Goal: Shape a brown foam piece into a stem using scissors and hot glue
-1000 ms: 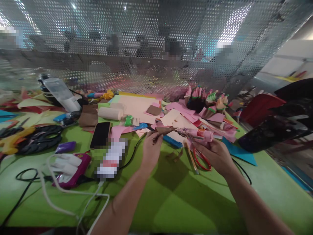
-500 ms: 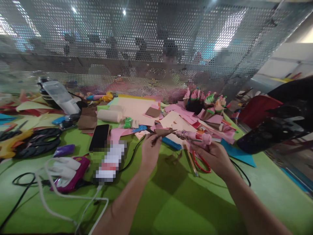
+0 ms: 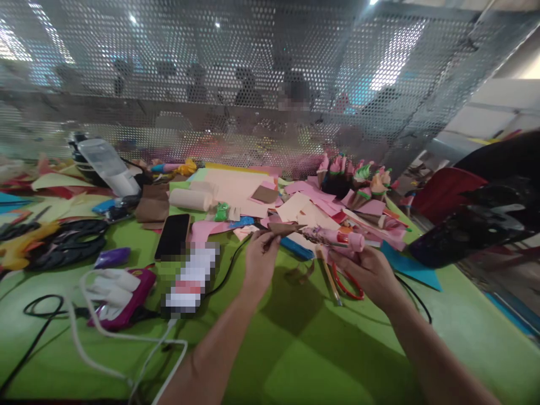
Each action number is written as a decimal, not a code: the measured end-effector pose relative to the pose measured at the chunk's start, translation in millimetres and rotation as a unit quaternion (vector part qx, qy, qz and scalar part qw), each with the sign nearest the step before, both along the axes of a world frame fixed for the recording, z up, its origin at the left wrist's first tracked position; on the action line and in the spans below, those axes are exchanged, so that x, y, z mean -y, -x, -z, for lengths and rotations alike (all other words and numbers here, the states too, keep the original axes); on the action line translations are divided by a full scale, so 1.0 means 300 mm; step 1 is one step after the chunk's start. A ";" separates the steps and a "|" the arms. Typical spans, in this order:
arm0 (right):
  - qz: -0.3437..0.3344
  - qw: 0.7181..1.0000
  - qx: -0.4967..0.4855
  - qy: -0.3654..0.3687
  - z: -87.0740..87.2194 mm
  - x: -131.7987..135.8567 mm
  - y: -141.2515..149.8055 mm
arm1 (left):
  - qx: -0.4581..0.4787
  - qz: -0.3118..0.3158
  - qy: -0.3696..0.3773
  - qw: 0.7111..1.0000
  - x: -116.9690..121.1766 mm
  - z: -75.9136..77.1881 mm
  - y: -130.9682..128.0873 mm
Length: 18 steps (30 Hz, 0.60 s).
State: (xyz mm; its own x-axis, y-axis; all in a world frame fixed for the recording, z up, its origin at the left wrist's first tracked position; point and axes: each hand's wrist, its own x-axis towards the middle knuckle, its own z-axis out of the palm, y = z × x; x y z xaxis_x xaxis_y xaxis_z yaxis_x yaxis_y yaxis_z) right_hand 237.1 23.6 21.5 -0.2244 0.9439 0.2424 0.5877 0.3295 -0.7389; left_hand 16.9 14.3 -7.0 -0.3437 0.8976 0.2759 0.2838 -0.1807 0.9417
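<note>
My left hand (image 3: 260, 252) is closed, pinching a small brown piece of paper (image 3: 283, 228) that tapers to the right. In my right hand (image 3: 371, 270) is a pink tool (image 3: 333, 236) that looks like a hot glue gun, its stained tip turned left to the paper's edge. My right fingers wrap its lower part, so its grip is hidden. Below the tool, red-handled scissors (image 3: 349, 284) and a pencil (image 3: 331, 275) lie on the green table (image 3: 295, 360). A blue object (image 3: 297, 247) lies just behind the gap between my hands.
Pink and cream paper sheets (image 3: 297, 207) pile up at the back. Paper cones with coloured tops (image 3: 363, 173) stand back right, near a dark bottle (image 3: 459, 230). Left are a phone (image 3: 172, 236), a pixelated device (image 3: 192, 281), a magenta power strip (image 3: 141, 289), white cables (image 3: 139, 333) and a clear bottle (image 3: 105, 163).
My hands stay nearly in place, with the pink tool's tip still at the brown paper. The whole view shifts slightly; nothing is taken up or let go.
</note>
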 end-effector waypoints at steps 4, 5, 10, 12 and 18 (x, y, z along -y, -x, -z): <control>-0.018 0.999 -0.002 0.027 0.006 0.004 0.006 | -0.003 0.011 -0.005 1.000 0.004 0.003 0.000; -0.020 0.999 -0.003 0.029 0.008 0.004 0.006 | -0.002 0.013 -0.006 1.000 0.005 0.002 -0.001; 0.001 1.000 -0.007 0.008 0.012 0.001 0.003 | 0.017 0.008 0.002 1.000 0.003 -0.001 -0.003; -0.012 1.000 -0.014 0.011 0.010 0.003 0.004 | 0.026 0.008 0.001 1.000 0.001 0.002 -0.003; -0.015 1.000 -0.006 0.015 0.011 0.002 0.003 | 0.073 0.048 0.017 0.996 -0.001 0.015 0.000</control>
